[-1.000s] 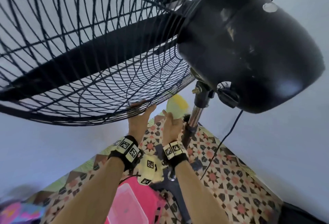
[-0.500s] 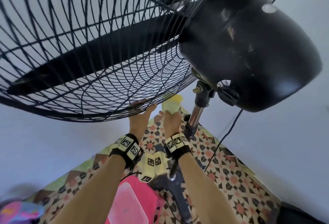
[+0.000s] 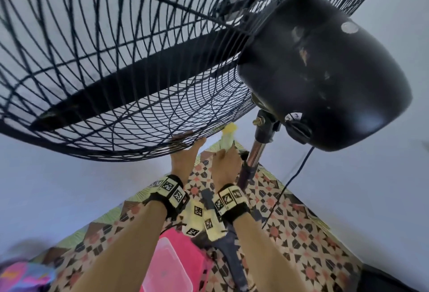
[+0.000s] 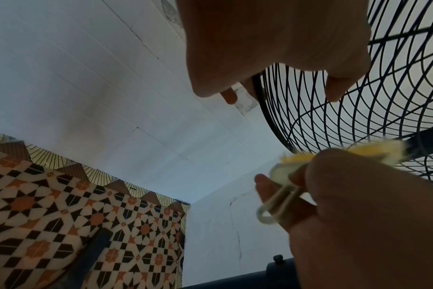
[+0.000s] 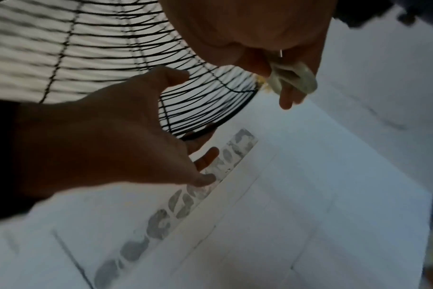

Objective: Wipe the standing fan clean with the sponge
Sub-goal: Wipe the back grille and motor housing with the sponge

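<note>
Yellow sponge [image 3: 228,138] sits higher and closer to the fan than a second ago: then it stood clear below the black wire cage [image 3: 130,83], now its fuzzy top meets the cage's lower rim at about 5 o'clock of the cage. The right hand [image 3: 226,164] has risen with it, fingers curled round the sponge's pale lower end. The sponge's long axis runs roughly from 6 to 12 o'clock in the head view, yellow end pointing up at the wires; from the left wrist it [image 4: 334,156] lies slanted, tip toward 2 o'clock.

The left hand [image 3: 184,157] has stayed put on the cage rim, at about 9 o'clock from the sponge, fingers spread and nearly straight against the wires, thumb out. The right wrist view shows this hand [image 5: 116,133] cupping the rim [image 5: 210,117].

Just right of the sponge stands the chrome pole [image 3: 255,150], under the black motor housing [image 3: 325,71]. Below lie a patterned floor [image 3: 301,233] and a pink box [image 3: 171,266].
</note>
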### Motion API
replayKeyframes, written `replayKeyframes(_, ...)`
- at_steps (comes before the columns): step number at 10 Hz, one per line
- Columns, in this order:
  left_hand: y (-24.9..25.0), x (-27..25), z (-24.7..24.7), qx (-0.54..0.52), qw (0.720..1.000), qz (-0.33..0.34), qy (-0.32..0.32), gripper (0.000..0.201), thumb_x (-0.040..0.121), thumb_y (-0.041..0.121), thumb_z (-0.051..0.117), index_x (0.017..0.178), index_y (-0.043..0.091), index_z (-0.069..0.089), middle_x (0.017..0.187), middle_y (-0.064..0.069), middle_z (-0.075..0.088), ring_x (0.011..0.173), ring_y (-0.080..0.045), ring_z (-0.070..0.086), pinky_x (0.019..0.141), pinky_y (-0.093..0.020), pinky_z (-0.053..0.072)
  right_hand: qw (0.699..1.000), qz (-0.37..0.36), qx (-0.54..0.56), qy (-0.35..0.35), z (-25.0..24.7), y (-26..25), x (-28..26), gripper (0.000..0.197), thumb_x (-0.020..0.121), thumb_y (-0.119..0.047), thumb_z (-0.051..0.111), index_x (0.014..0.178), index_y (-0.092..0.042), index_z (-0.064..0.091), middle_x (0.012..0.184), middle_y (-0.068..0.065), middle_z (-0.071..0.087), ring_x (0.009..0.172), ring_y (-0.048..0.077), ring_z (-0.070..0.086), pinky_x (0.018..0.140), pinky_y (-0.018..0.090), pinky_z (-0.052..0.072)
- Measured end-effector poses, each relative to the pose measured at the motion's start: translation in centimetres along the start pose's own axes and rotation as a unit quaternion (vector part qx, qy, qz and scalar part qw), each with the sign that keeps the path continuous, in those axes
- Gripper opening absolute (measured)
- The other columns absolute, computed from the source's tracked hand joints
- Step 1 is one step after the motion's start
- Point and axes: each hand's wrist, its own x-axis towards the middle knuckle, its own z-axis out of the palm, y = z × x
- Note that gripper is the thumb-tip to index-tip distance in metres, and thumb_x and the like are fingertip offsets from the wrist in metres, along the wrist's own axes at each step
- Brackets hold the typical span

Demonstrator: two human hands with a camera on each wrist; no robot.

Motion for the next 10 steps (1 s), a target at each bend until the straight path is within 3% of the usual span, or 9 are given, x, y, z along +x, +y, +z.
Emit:
replayKeyframes(1, 0.9, 0.0, 0.1, 0.0, 1.0, -0.016, -0.005, 0.051, 0.083, 0.035, 0.087, 0.125, 0.021, 0.061, 0.122, 0.009, 0.063, 0.107, -0.004, 0.06, 0.1, -0.028, 0.041, 0.996, -0.06, -0.054, 0.031, -2.6, -1.6, -0.3, 0.019, 0.105, -0.018, 0.045, 0.107, -0.005, 0.059, 0.072, 0.004, 0.06, 0.06, 0.019, 0.057, 0.044, 0.02, 0.027)
replayKeyframes(3, 0.8, 0.2, -0.2, 0.016, 1.0, -0.017, -0.012, 0.078, 0.073, 0.055, 0.088, 0.135, 0.02, 0.055, 0.133, 0.004, 0.06, 0.121, -0.017, 0.056, 0.107, -0.036, 0.042, 0.982, -0.133, 0.001, 0.136, -6.1, -3.6, -0.7, 0.011, 0.094, 0.0, 0.057, 0.101, 0.0, 0.065, 0.07, -0.003, 0.049, 0.057, -0.002, 0.039, 0.061, 0.016, 0.036)
replayKeyframes(4, 0.8, 0.1, -0.4, 0.009, 0.999, -0.022, -0.023, 0.084, 0.068, 0.061, 0.087, 0.135, 0.021, 0.054, 0.133, 0.005, 0.06, 0.121, -0.017, 0.057, 0.106, -0.035, 0.043, 0.992, -0.083, -0.048, 0.077, -5.8, -3.1, -1.1, 0.029, 0.101, -0.024, 0.038, 0.1, -0.006, 0.061, 0.074, 0.004, 0.06, 0.069, 0.021, 0.06, 0.065, 0.026, 0.037)
replayKeyframes(5, 1.1, 0.7, -0.6, -0.014, 0.998, -0.022, -0.065, 0.063, 0.08, 0.043, 0.089, 0.131, 0.023, 0.058, 0.126, 0.01, 0.063, 0.116, -0.012, 0.062, 0.099, -0.025, 0.048, 0.99, -0.116, 0.002, 0.08, -7.5, -5.1, -1.7, 0.019, 0.105, -0.011, 0.045, 0.099, -0.002, 0.061, 0.064, -0.015, 0.046, 0.063, -0.002, 0.055, 0.061, 0.002, 0.035)
replayKeyframes(6, 3.0, 1.1, -1.2, 0.027, 0.992, -0.065, -0.105, 0.045, 0.086, 0.051, 0.079, 0.117, 0.022, 0.062, 0.114, 0.008, 0.068, 0.103, -0.008, 0.066, 0.087, -0.019, 0.053, 0.971, -0.197, 0.031, 0.132, -8.8, -5.8, -3.2, 0.013, 0.104, -0.003, 0.052, 0.094, 0.001, 0.061, 0.061, -0.022, 0.049, 0.082, -0.041, 0.036, 0.064, -0.013, 0.025)
replayKeyframes(7, 5.3, 2.0, -1.8, 0.043, 0.984, -0.077, -0.152, 0.029, 0.09, 0.046, 0.075, 0.104, 0.023, 0.065, 0.105, 0.003, 0.068, 0.109, -0.025, 0.066, 0.1, -0.037, 0.054, 0.975, -0.199, 0.009, 0.098, -8.4, -5.1, -4.6, 0.016, 0.105, -0.011, 0.051, 0.103, 0.001, 0.061, 0.059, -0.026, 0.045, 0.062, -0.035, 0.043, 0.05, 0.0, 0.033)
replayKeyframes(8, 8.7, 1.6, -2.4, 0.087, 0.975, -0.107, -0.174, 0.036, 0.092, 0.037, 0.076, 0.115, 0.015, 0.062, 0.107, -0.001, 0.065, 0.116, -0.027, 0.062, 0.108, -0.045, 0.05, 0.982, -0.179, -0.037, 0.047, -8.3, -4.7, -5.3, 0.015, 0.105, -0.016, 0.051, 0.104, -0.003, 0.058, 0.058, -0.02, 0.046, 0.049, -0.013, 0.052, 0.048, 0.009, 0.035)
replayKeyframes(9, 11.0, -0.4, -3.4, 0.073, 0.956, -0.147, -0.242, 0.047, 0.099, 0.032, 0.069, 0.132, 0.001, 0.06, 0.123, -0.016, 0.063, 0.11, -0.035, 0.064, 0.104, -0.056, 0.053, 0.982, -0.17, -0.082, -0.019, -9.7, -6.2, -6.0, 0.008, 0.101, -0.015, 0.051, 0.108, -0.012, 0.053, 0.071, -0.002, 0.06, 0.064, 0.014, 0.062, 0.054, 0.021, 0.047)
replayKeyframes(10, 14.9, -5.4, -4.9, -0.035, 0.924, -0.177, -0.338, 0.056, 0.098, 0.056, 0.061, 0.122, 0.006, 0.065, 0.112, -0.013, 0.068, 0.095, -0.034, 0.071, 0.085, -0.051, 0.062, 0.976, -0.181, -0.092, -0.076, -12.1, -8.8, -7.1, 0.028, 0.097, -0.005, 0.053, 0.125, -0.01, 0.056, 0.09, 0.007, 0.072, 0.074, 0.017, 0.067, 0.052, 0.01, 0.036)
